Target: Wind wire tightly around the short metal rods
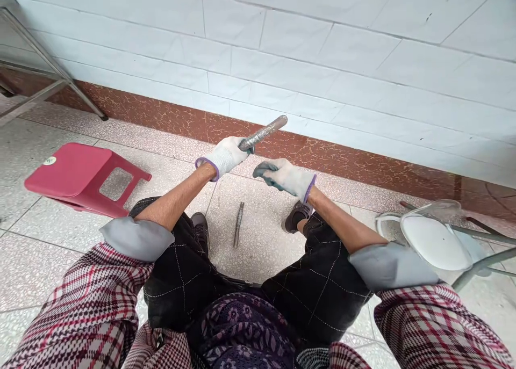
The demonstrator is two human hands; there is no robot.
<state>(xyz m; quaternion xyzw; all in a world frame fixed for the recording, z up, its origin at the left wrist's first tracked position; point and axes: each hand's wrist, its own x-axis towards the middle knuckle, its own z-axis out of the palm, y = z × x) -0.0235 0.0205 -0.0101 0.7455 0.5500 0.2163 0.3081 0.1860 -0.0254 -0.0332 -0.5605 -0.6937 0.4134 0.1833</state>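
Note:
My left hand [228, 153], in a white knit glove with a grey palm and purple cuff, is closed around a wire-wrapped metal rod [264, 132]. The rod's rounded end points up and to the right, toward the wall. To its right, apart from the rod, my right hand [284, 175] wears a matching glove. Its fingers are curled together, and whether anything is inside them is hidden. Below both hands, a second, similar metal rod [239, 225] lies on the floor between my shoes.
A red plastic stool [74, 170] stands at the left, with a metal frame [52, 63] behind it. At the right is a white-seated chair [435, 240] with metal legs. A tiled wall [290, 52] with a reddish-brown base strip runs across the front.

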